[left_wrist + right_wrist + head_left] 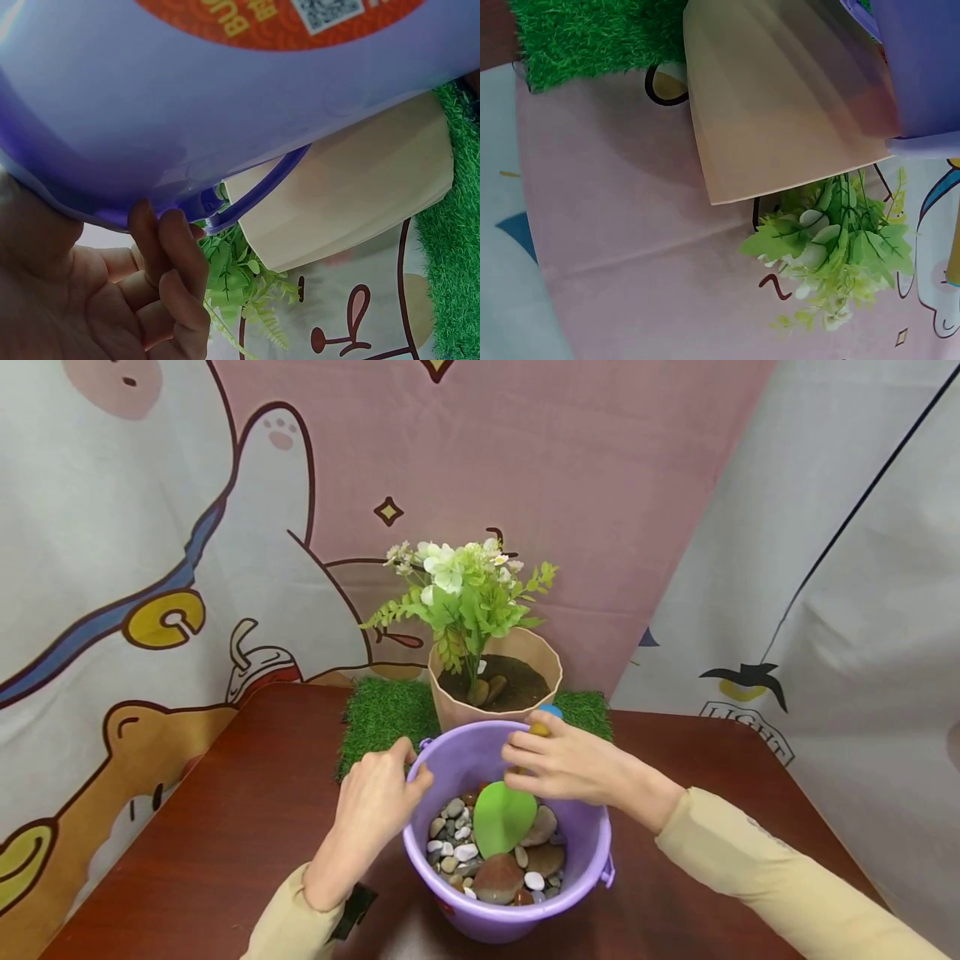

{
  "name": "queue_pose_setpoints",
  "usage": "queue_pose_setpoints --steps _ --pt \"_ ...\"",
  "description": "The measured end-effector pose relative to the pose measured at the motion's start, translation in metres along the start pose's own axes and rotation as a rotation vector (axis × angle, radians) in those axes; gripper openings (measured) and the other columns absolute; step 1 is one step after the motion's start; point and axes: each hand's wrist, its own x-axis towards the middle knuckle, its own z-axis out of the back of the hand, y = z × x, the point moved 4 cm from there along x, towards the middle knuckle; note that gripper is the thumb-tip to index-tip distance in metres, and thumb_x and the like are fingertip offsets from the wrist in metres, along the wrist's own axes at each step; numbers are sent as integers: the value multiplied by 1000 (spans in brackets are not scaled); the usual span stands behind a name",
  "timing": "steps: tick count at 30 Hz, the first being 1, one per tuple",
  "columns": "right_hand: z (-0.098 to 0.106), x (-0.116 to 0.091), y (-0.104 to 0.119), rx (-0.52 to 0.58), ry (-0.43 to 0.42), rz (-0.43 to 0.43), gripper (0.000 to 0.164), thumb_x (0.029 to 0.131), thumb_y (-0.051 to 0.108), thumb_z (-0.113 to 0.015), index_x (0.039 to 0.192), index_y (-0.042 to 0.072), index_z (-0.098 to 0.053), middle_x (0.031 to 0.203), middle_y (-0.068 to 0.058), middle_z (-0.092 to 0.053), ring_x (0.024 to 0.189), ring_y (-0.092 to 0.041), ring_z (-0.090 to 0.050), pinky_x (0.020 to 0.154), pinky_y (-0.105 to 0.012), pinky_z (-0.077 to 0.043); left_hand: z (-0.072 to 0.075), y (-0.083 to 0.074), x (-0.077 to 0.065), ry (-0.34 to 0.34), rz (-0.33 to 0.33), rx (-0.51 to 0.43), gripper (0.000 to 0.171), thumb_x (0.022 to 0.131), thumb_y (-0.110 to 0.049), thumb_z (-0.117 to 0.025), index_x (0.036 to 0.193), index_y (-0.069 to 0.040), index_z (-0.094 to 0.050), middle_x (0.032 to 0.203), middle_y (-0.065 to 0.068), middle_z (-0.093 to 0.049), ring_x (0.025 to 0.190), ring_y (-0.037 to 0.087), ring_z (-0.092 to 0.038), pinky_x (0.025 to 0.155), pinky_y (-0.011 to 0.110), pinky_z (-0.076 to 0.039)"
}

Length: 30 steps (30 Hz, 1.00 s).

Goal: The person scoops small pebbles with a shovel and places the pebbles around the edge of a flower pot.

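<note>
A purple bucket holds pebbles and larger stones. My left hand grips its left rim, the thumb over the inside and the fingers outside. In the left wrist view those fingers press near the lug of the bucket's handle. Over the bucket's far right side, my right hand holds a toy shovel by its yellow handle. The shovel's green blade points down against the stones. In the right wrist view only part of the yellow handle shows, and the right hand is out of sight.
Right behind the bucket stands a beige flowerpot with dark soil, a few stones and white-flowered greenery. It sits on an artificial grass mat on the brown table. Printed cloth hangs behind and at the sides.
</note>
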Motion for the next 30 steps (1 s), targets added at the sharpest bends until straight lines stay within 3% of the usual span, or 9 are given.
queue_pose_setpoints --steps 8,11,16,23,30 --pt "-11 -4 -6 163 39 -73 11 92 27 -46 85 21 -52 87 3 -49 87 -17 -48 88 -42 -35 -1 0 0 9 2 1 10 79 -19 -63 79 -10 -59 55 7 -55 48 21 -50 42 30 -34" --pt "-14 -6 -6 233 55 -78 7 85 25 -60 84 22 -54 86 3 -51 89 -18 -50 87 -42 -35 -1 0 0 6 2 3 10 79 -19 -63 79 -10 -59 55 7 -55 48 21 -50 42 30 -34" --pt "-16 -7 -6 301 92 -84 26 72 13 -74 84 22 -54 87 3 -53 90 -18 -50 84 -41 -34 -1 0 0 -2 6 7 11 79 -19 -63 78 -10 -58 54 7 -55 48 22 -50 42 30 -34" --pt "-18 -5 0 423 79 -109 30 65 9 -76 84 23 -56 84 5 -52 84 -15 -45 81 -38 -30 -1 0 0 4 6 1 10 79 -19 -63 78 -10 -58 53 6 -53 48 22 -49 42 30 -33" --pt "-20 -3 6 467 70 -135 30 64 4 -70 83 23 -57 82 6 -52 81 -14 -42 81 -37 -29 0 0 0 7 5 -2 10 79 -18 -63 79 -9 -58 52 5 -51 46 20 -47 42 29 -32"
